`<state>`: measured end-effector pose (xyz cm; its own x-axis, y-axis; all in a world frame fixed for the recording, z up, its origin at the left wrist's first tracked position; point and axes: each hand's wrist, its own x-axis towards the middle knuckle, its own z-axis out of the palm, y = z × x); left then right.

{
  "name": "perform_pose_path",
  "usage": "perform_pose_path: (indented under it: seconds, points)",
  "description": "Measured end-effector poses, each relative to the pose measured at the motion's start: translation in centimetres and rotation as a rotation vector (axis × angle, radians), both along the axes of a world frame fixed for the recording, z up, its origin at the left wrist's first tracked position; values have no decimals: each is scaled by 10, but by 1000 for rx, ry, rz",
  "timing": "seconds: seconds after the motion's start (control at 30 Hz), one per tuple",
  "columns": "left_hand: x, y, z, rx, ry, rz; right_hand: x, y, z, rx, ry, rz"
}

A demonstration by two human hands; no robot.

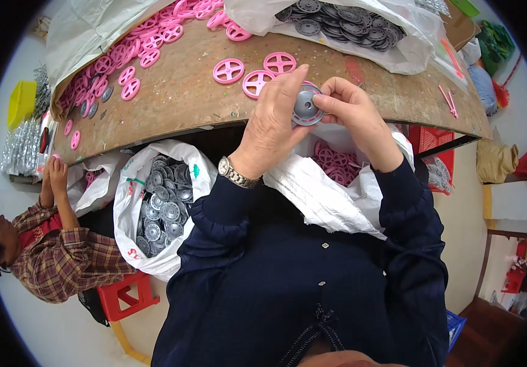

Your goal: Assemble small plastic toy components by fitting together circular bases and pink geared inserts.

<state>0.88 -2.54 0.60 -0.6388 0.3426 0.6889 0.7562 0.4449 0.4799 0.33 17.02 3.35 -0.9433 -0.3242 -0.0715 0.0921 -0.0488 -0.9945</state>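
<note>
Just over the table's near edge, a round grey plastic wheel disc (306, 107) with a hole in its centre is held between my two hands. A thin pink edge shows around part of it. My left hand (269, 116), with a metal watch on its wrist, closes on the disc's left side; some of its fingers are hidden. My right hand (352, 113) pinches the right rim, thumb on the face. Close beyond lie pink four-spoked wheel rings, among them a left one (228, 71), a far one (280, 63) and a ring partly behind my left hand (256, 84).
The wooden table (190, 101) bears a pink ring heap (135, 46) at left and a grey disc pile (349, 27) at the back. Below its edge stand a white sack of grey discs (205, 183) and a sack of pink rings (312, 189). A co-worker (61, 257) sits left.
</note>
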Motion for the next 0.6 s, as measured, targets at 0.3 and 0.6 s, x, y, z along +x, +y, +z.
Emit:
perform_pose_path:
  seconds: [0.3,0.6]
  points:
    - [9,7,-13,207,-268,-41,15,-4,-8,-2,174,-168]
    - [17,8,-8,650,-828,-313,21,-6,-17,-38,222,-241]
